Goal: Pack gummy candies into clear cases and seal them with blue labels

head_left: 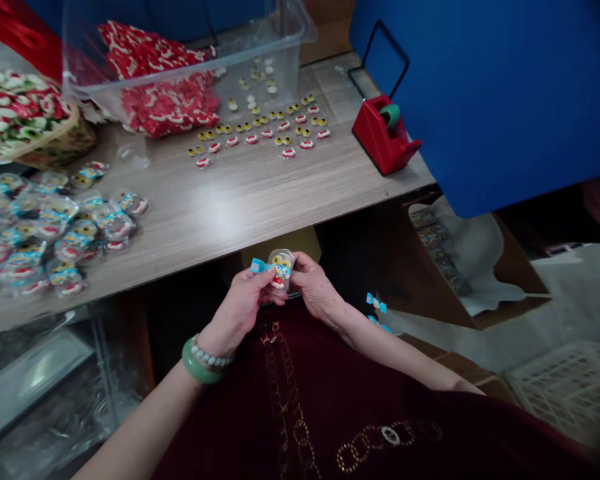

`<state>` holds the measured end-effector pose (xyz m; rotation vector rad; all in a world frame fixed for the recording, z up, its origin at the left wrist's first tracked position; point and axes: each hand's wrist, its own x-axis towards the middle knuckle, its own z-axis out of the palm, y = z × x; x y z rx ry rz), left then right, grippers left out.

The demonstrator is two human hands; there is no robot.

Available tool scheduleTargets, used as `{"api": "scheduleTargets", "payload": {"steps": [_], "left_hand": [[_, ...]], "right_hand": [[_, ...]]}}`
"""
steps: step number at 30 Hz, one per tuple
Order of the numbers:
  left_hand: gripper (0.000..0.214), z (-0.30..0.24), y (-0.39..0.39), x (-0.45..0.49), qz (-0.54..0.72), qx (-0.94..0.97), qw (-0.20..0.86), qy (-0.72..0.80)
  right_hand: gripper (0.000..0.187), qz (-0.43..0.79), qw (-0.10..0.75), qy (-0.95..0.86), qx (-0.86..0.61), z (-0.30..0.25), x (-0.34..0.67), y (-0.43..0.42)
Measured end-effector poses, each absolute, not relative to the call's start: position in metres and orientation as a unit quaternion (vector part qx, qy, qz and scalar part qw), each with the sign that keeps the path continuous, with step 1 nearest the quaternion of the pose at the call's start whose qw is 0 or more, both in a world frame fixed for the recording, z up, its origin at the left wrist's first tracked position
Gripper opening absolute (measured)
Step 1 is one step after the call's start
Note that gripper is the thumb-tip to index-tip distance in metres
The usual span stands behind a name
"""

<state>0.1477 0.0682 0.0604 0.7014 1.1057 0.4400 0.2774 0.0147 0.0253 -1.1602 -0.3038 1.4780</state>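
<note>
In front of my body, just below the table edge, my left hand (245, 299) and my right hand (315, 285) hold a small clear plastic case (289, 256) between them. Yellow eye-shaped pieces and a red-and-white piece show in the case. My left thumb presses a printed blue paper label (261, 266) against its front, with one end of the label sticking out to the left. The fingers of my right hand pinch the case's right edge. Parts of the left fingers are hidden behind the case.
Finished-looking cases with blue labels (60, 223) heap up at the table's left. Eye and mouth pieces (251, 139) lie in rows before a clear bin (275, 50). A red tape dispenser (384, 137) stands at right; an open carton (485, 313) sits lower, with loose blue labels (376, 303) nearby.
</note>
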Motion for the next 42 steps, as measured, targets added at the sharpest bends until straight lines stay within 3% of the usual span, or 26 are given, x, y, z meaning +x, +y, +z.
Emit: {"api": "scheduleTargets", "payload": {"steps": [5, 10, 15, 21, 24, 35, 42], "left_hand": [[0.027, 0.05, 0.069, 0.148, 0.249, 0.354, 0.717, 0.547], [0.025, 0.047, 0.069, 0.15, 0.271, 0.373, 0.698, 0.548], [0.021, 0.052, 0.067, 0.154, 0.295, 0.414, 0.683, 0.524], [0.025, 0.058, 0.076, 0.143, 0.199, 0.333, 0.77, 0.507], [0.031, 0.058, 0.078, 0.141, 0.218, 0.292, 0.795, 0.486], [0.02, 0.057, 0.089, 0.138, 0.285, 0.299, 0.752, 0.514], [0.018, 0.046, 0.085, 0.144, 0.154, 0.236, 0.837, 0.468]], "right_hand": [[0.014, 0.633, 0.549, -0.137, -0.528, 0.028, 0.29, 0.011], [0.02, 0.653, 0.523, -0.167, -0.521, 0.033, 0.294, 0.013], [0.026, 0.647, 0.553, -0.146, -0.505, 0.033, 0.283, 0.022], [0.023, 0.625, 0.565, -0.153, -0.517, 0.03, 0.282, 0.023], [0.023, 0.62, 0.569, -0.156, -0.517, 0.031, 0.28, 0.022], [0.02, 0.644, 0.559, -0.166, -0.495, 0.041, 0.284, 0.022], [0.022, 0.66, 0.545, -0.168, -0.49, 0.04, 0.288, 0.022]]}}
